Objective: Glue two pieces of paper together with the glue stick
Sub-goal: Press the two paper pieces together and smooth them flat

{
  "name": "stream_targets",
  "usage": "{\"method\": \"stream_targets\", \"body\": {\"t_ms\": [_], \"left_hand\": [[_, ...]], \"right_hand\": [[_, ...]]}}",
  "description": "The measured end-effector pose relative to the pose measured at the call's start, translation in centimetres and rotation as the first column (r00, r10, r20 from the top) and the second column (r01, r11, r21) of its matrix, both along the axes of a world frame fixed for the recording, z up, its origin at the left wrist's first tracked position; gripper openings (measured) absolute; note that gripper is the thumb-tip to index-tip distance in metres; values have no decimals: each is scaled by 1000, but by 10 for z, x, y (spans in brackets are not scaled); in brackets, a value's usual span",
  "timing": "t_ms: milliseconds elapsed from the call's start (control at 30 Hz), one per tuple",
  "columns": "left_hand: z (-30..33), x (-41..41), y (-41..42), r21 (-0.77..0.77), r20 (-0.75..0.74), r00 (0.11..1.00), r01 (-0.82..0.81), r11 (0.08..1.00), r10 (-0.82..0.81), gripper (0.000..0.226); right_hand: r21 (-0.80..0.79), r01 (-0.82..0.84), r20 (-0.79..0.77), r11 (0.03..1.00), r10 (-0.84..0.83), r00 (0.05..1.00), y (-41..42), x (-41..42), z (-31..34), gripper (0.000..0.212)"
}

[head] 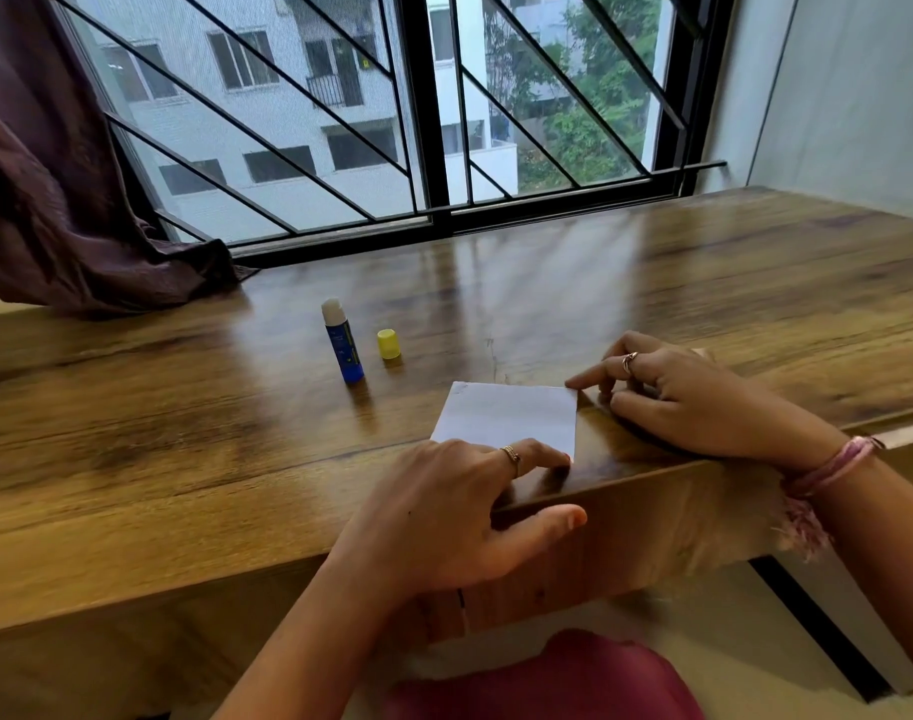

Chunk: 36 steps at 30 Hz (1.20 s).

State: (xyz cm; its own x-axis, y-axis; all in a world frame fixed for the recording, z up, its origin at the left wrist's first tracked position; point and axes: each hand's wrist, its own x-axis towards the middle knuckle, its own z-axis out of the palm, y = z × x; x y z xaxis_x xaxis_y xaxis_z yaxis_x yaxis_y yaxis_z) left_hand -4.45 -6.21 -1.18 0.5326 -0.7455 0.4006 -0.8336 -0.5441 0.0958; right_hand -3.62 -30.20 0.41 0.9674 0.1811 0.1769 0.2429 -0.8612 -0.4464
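A white piece of paper lies flat near the front edge of the wooden table. My left hand rests on its near edge, fingers straight and pressing down, thumb hanging over the table's front. My right hand touches the paper's far right corner with its index fingertip, the other fingers loosely bent on the table. Only one sheet can be told apart. A blue glue stick stands upright and uncapped, its white glue showing, to the left behind the paper. Its yellow cap stands beside it.
A barred window runs along the table's far edge. A dark purple curtain drapes onto the table's far left corner. A wall closes the right side. My lap in red cloth is below the table's front edge.
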Motion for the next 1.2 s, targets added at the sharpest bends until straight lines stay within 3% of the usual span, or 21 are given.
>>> {"method": "stream_targets", "body": {"t_ms": [267,400,667,1000,1200], "left_hand": [[-4,-2,1,-214,17,972,-226,950,235,52],[-5,1,2,-285,-84,946,-323,902,313,54],[-8,11,2,-226,-163,880,-474,851,447,44],[3,28,13,-51,-236,869,-459,887,436,44],[7,44,18,-24,-269,868,-440,898,418,39]], "right_hand": [[-27,-31,26,999,32,999,0,-13,-3,26],[-33,-45,74,998,47,996,4,-24,-7,29],[9,-157,97,988,155,983,6,-36,-8,25],[40,-269,89,962,265,960,17,-34,-8,26],[25,-295,79,955,292,953,24,-29,-11,33]]}}
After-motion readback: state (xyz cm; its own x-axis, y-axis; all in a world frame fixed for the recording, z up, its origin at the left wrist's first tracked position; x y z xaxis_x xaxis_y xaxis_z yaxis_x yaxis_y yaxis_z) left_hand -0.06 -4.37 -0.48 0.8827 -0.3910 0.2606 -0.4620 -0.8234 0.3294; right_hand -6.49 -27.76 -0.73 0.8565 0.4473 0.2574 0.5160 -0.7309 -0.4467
